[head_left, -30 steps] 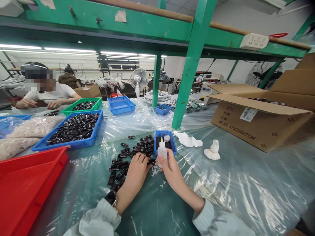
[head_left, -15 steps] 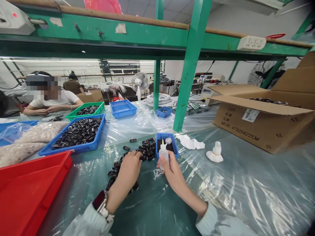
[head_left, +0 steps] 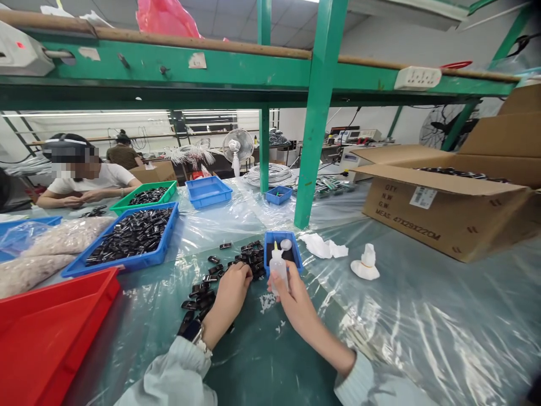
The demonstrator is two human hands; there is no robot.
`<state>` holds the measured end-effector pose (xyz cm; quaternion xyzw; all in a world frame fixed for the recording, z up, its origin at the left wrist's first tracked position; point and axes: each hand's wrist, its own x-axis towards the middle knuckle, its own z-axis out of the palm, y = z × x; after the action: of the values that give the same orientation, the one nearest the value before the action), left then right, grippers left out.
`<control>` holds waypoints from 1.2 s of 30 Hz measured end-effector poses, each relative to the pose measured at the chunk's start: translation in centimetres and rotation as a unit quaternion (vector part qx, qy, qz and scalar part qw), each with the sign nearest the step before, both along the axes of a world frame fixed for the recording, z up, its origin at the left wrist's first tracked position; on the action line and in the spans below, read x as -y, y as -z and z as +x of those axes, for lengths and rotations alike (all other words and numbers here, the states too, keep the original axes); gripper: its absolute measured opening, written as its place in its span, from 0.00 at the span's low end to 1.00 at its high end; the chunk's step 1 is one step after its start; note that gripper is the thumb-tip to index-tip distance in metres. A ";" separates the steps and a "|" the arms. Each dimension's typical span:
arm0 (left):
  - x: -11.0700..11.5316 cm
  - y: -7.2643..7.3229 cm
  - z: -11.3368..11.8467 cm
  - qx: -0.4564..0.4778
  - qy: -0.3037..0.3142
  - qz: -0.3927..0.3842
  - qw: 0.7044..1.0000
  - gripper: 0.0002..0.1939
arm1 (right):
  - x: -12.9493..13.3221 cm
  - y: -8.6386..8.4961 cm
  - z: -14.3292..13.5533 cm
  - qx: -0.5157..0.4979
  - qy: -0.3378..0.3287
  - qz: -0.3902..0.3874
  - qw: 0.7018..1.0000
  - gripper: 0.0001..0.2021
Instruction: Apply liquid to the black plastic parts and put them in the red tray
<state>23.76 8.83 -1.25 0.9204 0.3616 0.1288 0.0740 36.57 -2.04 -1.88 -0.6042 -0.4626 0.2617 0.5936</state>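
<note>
Right hand [head_left: 293, 296] holding a squeeze bottle [head_left: 278, 266] at the near side of the small blue bin [head_left: 299, 255]; left hand [head_left: 230, 290] among black pieces [head_left: 256, 255].
Right grip is closed around the bottle, which stands close to upright, nozzle up, overlapping the bin in view. Left hand is left of the bin, fingers bent over the pieces; whether its grip holds one cannot be told. Pieces are heaped by the bin's left wall and scattered further left. White scraps [head_left: 267, 303] lie on the table [head_left: 253, 366] in front of the bin. Crumpled paper [head_left: 323, 246] is just right of the bin, with a cardboard box [head_left: 422, 220] further right. A red tray [head_left: 54, 332] sits well left of the bin.
</note>
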 end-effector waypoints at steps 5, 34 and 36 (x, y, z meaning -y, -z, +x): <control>0.0 0.5 -0.2 0.018 0.041 -0.001 0.999 0.12 | 0.1 -0.3 0.2 -0.003 0.005 0.014 1.000 0.13; -3.7 0.9 4.7 0.081 0.025 0.170 0.982 0.17 | 0.2 -0.7 0.6 0.013 0.014 0.040 0.999 0.14; -4.2 1.1 5.3 0.086 0.044 0.170 0.981 0.16 | 0.4 -0.9 0.6 0.020 0.017 0.043 0.999 0.16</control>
<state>29.11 13.03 -2.39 0.9203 0.2857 0.2632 -0.0471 37.18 -2.40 -0.97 -0.5911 -0.4753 0.2195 0.6136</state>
